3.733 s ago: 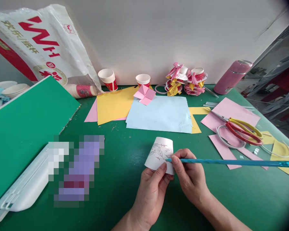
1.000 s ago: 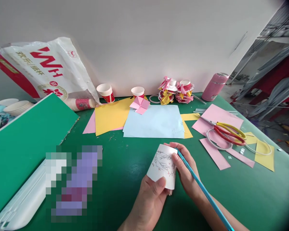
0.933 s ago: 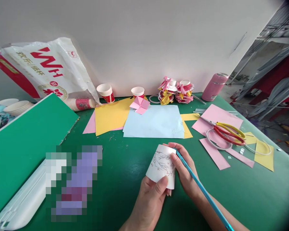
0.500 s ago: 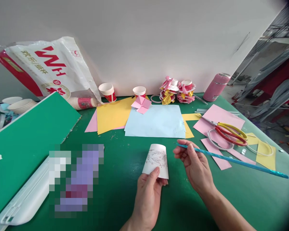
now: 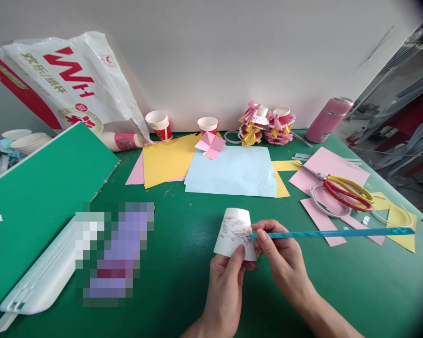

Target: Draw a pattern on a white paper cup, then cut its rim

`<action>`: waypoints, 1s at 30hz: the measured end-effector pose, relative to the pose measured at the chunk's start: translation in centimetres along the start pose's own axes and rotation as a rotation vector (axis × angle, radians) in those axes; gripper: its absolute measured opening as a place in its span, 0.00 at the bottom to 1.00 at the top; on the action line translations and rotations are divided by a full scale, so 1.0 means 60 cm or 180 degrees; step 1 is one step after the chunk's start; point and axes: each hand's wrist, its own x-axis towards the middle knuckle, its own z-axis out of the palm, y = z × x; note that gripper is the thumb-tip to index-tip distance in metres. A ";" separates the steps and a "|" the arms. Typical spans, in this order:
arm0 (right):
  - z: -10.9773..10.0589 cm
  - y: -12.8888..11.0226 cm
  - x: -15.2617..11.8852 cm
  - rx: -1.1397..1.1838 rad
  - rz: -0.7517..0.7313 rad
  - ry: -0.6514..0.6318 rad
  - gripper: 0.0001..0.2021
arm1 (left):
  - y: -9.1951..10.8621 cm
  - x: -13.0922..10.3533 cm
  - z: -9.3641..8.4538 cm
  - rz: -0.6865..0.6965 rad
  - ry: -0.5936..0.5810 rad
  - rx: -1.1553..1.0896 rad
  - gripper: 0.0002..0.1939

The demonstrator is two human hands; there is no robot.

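My left hand (image 5: 229,277) is closed round the lower end of a white paper cup (image 5: 233,246), its thumb pressed on the near side. The cup appears upside down, narrow end up, with a line drawing of leafy sprigs on its side. A long, shiny blue pencil (image 5: 324,233) is pinched in my right hand (image 5: 282,249). Its tip is at the cup's right side by the drawn sprigs; whether it touches cannot be made out. The pencil's far end points right, across the table.
Blue paper (image 5: 232,171) and yellow paper (image 5: 167,159) lie behind the cup. Scissors (image 5: 348,192) rest on pink paper at right, near a pink bottle (image 5: 329,119). A green board (image 5: 49,178) and a white glue gun (image 5: 42,281) are at left. Decorated cups (image 5: 280,126) stand by the wall.
My right hand has brought the pencil tip from beside the cup to the cup's side, and the pencil lies more level. The cup has turned slightly in my left hand. The view has shifted a little.
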 end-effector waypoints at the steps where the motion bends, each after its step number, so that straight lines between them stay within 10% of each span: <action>1: -0.002 0.004 -0.001 0.0004 -0.0009 -0.0008 0.04 | 0.000 0.000 0.000 0.0004 -0.0045 0.0006 0.10; 30: -0.005 0.025 0.002 -0.1049 -0.0188 -0.0045 0.05 | -0.002 0.004 0.000 -0.0022 -0.0311 -0.0031 0.08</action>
